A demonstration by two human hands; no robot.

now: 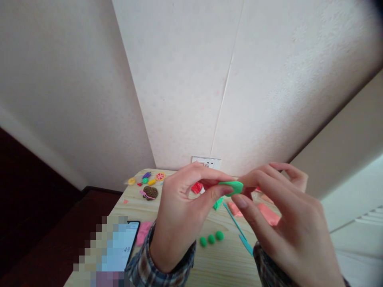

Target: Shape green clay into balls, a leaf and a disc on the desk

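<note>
A flattened piece of light green modelling clay is up in the air above the table. My left hand pinches it between thumb and forefinger. At its right end, my right hand has its thumb by the lower edge and its curled forefinger partly hidden behind the clay. Below, three small green clay balls sit in a row on the table. A thin turquoise tool and a wider turquoise blade lie near my right wrist.
On the wooden table are a phone, pink clay, a brown coiled piece, small fruit-like pieces, a red packet and salmon-pink packs. A wall socket is behind the table.
</note>
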